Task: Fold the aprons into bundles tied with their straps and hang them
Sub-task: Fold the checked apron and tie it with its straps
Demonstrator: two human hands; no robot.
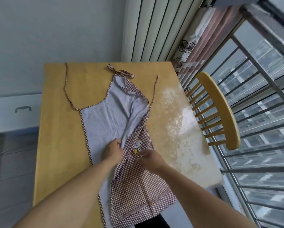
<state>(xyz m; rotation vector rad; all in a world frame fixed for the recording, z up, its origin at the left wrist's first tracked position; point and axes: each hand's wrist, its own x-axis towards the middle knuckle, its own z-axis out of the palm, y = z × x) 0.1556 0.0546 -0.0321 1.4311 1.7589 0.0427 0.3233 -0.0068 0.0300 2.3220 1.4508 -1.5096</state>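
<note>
Folding lengthwise: left hand [112,149] pinches the apron [108,116] edge, right hand [150,157] rests loosely on checked cloth beside it; align hems, smooth outward.

A yellow wooden table [59,129] carries one apron [105,116], spread lining-up along its middle, bib toward 12 o'clock. The apron's right side is folded over, showing red check toward 5 o'clock. A knotted neck strap [119,72] lies at 12 o'clock; thin waist straps trail toward 10 and 2 o'clock.
</note>
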